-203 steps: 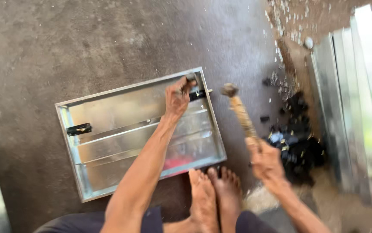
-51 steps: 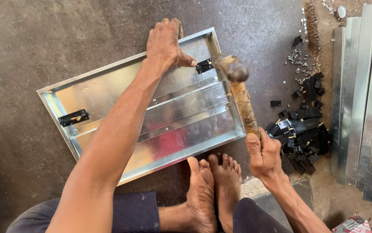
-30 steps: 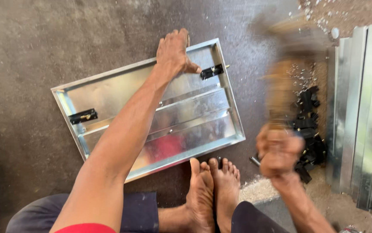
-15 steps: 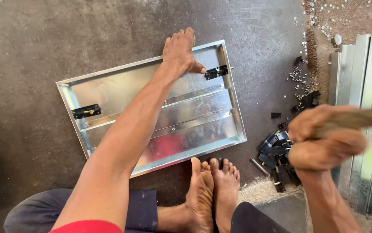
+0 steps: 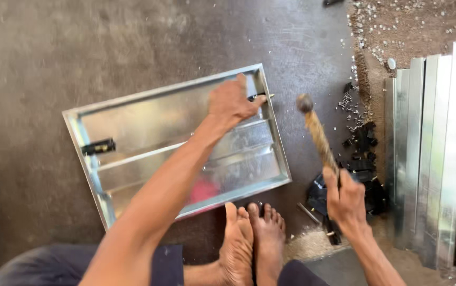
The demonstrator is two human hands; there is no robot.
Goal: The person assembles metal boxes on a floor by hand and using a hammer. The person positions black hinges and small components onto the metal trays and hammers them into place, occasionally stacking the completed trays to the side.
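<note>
The right hand [image 5: 346, 197] is clenched around the low end of a hammer [image 5: 318, 133], fingers wrapped tight on the worn wooden handle, with the small dark head up near the right rim of a shallow galvanised sheet-metal tray [image 5: 132, 106]. The left hand [image 5: 232, 100] rests on the upper right corner of that tray, fingers spread and pressed flat rather than gripping, close beside a small black clip [image 5: 257, 97] fixed at the rim; whether a fingertip pinches the clip cannot be told. The tray lies tilted on the concrete floor [image 5: 79, 47], open face up, with folded edges, raised ribs across its bottom and a second black clip [image 5: 99, 146] on the left wall. It looks light and springy, likely to ring and shift under a blow, with thin edges that could cut, so flat pressure near the corner seems the safest hold. The hammer seems top-heavy and best held far down the handle. Two bare feet [image 5: 253, 241] sit just below the tray's lower edge. To the right lie a heap of black fittings [image 5: 363, 159], scattered small metal bits [image 5: 376, 26], and a stack of upright bright metal sheets [image 5: 440, 159].
</note>
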